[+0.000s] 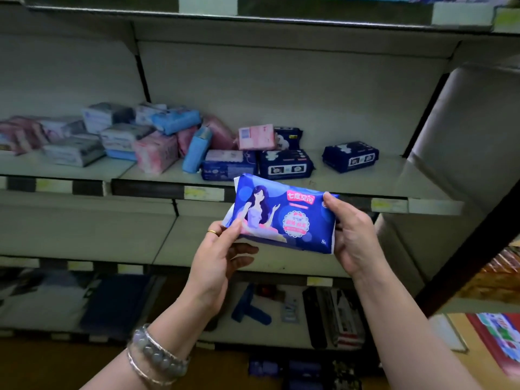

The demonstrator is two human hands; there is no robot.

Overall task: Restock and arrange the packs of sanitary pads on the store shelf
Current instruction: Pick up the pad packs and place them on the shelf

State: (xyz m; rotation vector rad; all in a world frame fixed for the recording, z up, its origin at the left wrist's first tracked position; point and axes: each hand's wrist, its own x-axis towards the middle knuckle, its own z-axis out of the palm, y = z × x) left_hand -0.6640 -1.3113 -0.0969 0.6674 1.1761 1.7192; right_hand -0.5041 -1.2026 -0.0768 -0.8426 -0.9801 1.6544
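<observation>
Blue pack held in front of the shelf edge, level with it. Left hand pinches its lower left corner; right hand grips the right end, fingers hidden behind. Shelved packs at left blurred, labels unreadable.

Glossy plastic pack, seemingly smooth
</observation>
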